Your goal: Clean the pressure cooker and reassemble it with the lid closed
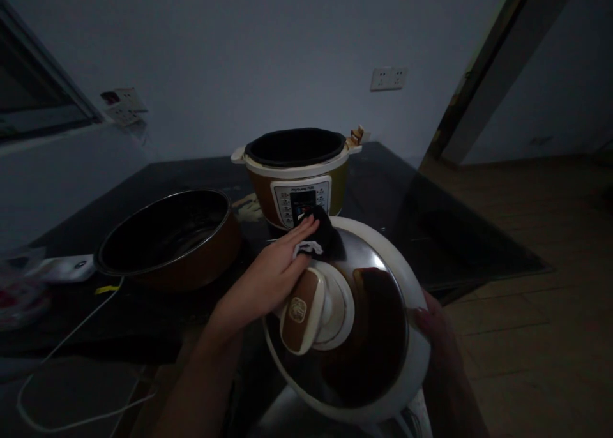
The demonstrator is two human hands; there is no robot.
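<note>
My left hand (272, 273) is closed on a dark cloth (320, 226) with a white edge, pressed against the upper part of a pressure cooker lid (380, 323). The lid has a shiny metal face, a white rim and a brown-and-cream handle (302, 310) turned toward me. At its right rim, my right hand (435, 326) grips the lid and holds it tilted; most of those fingers are hidden behind it. Just beyond the lid stands an electric pressure cooker (262, 192), uncovered, with a control panel on its front.
On the left of the dark countertop (393, 176) sits a wide brown pot (191, 269) with a black inside. A power strip (67, 267) and a plastic bag (22, 297) lie beyond its left side. A white cord (62, 343) hangs over the front edge. Wall sockets (388, 78) are behind.
</note>
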